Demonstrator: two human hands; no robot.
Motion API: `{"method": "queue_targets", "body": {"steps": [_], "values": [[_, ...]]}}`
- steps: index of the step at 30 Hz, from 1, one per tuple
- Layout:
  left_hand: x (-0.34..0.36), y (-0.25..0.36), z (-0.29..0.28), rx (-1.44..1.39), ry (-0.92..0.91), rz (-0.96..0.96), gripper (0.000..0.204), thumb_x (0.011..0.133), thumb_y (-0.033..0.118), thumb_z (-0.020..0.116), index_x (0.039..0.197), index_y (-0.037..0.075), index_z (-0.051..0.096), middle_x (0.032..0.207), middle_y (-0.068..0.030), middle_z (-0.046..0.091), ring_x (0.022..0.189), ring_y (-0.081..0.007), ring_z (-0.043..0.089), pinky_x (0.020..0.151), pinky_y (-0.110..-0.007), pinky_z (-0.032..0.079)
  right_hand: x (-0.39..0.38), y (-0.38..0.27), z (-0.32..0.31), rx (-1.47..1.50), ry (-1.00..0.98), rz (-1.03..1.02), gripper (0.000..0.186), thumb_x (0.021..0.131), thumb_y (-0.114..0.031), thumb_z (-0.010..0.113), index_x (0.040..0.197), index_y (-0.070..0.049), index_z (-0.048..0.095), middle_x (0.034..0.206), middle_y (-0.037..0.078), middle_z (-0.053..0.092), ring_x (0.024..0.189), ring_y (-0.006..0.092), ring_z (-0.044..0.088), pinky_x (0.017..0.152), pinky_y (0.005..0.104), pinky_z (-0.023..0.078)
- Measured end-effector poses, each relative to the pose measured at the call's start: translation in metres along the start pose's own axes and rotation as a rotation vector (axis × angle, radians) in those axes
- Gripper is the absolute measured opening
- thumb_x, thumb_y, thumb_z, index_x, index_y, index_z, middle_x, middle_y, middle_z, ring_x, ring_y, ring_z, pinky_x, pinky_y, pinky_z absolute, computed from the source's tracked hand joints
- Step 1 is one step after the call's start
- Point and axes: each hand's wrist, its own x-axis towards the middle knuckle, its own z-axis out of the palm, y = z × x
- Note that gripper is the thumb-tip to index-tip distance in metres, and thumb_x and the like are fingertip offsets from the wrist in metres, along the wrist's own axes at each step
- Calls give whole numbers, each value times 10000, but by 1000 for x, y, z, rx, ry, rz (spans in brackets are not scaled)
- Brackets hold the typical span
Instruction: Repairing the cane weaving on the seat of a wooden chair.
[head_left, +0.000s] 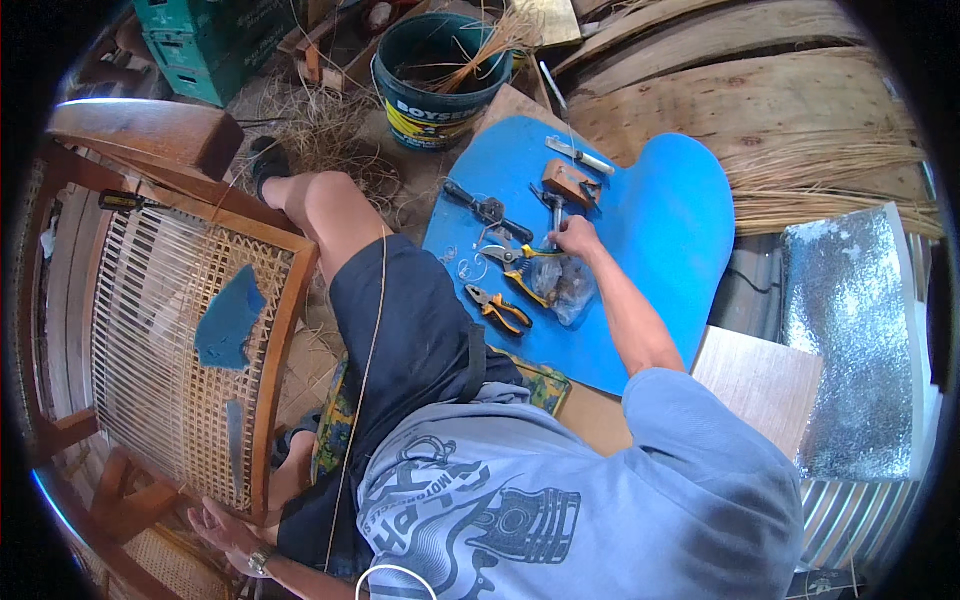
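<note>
On the blue board [660, 240] to the right, the right hand [577, 238] closes on a hammer [553, 212] beside a clear plastic bag [570, 285]. Near left, the left hand [228, 528] rests open against the cane chair [170, 330]. Far off stands a teal bucket [440, 80] with a yellow label.

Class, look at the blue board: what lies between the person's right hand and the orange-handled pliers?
In the head view, yellow-handled pliers lie between the right hand and the orange-handled pliers, beside a clear plastic bag on the blue board.
</note>
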Motion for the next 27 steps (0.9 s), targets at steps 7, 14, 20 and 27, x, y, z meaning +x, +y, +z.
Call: {"method": "queue_targets", "body": {"steps": [7,14,20,27], "values": [[-12,7,-7,21,-43,-9,675,974,358,668,1489,20,393,1311,-264,579,1152,-322,626,933,-388,538,-46,-3,3,60,34,-240,319,804,-201,808,1061,-39,708,933,107,727,859,212,684,795,364,533],[-19,18,-11,122,-11,-30,666,989,362,646,1502,34,376,1309,-258,593,1175,-308,619,960,-385,523,-49,-44,-43,270,3,-455,307,857,-165,754,1130,-55,666,997,136,638,987,254,632,867,365,520],[-10,2,-17,26,-92,-24,686,988,389,639,1498,13,376,1343,-255,579,1213,-314,597,994,-390,500,-30,-73,-59,306,55,-608,236,920,-112,695,1089,-20,557,1033,126,673,966,249,653,852,385,503],[-13,8,-20,75,-125,2,723,989,403,637,1512,0,341,1363,-276,557,1247,-318,571,1005,-392,487,-8,-40,-28,78,362,-732,230,890,-79,688,1100,-48,600,1028,179,667,1015,359,645,854,437,503]]}}
